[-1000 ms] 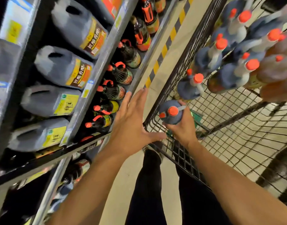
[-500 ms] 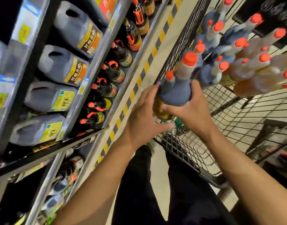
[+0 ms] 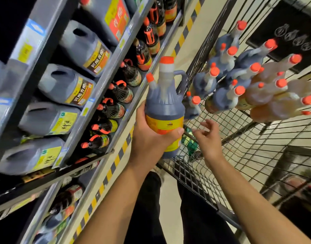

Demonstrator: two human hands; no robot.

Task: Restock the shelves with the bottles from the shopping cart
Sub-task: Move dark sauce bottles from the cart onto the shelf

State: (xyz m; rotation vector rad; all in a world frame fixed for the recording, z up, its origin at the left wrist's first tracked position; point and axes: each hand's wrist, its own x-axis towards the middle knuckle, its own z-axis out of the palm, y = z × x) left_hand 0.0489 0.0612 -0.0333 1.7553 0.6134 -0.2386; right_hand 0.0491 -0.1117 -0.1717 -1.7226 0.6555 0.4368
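A dark bottle [image 3: 164, 103] with an orange cap, a side handle and a yellow label stands upright in the air between shelf and cart. My left hand [image 3: 149, 136] grips its lower body, thumb across the label. My right hand [image 3: 208, 140] hovers just right of the bottle with fingers loosely spread, holding nothing. The wire shopping cart [image 3: 230, 155] on the right holds several more orange-capped bottles [image 3: 227, 95], some dark and some pale amber. The shelves [image 3: 105, 80] stand on the left.
The upper shelf carries large grey jugs [image 3: 65, 85] with yellow and orange labels. The shelf below has a row of small dark bottles [image 3: 114, 110] with orange handles. A yellow-and-black striped strip [image 3: 116, 159] runs along the shelf base. My legs stand between shelf and cart.
The bottle has come up out of the cart and moved left toward the shelf. My left hand took hold of its body, and my right hand let go of it.
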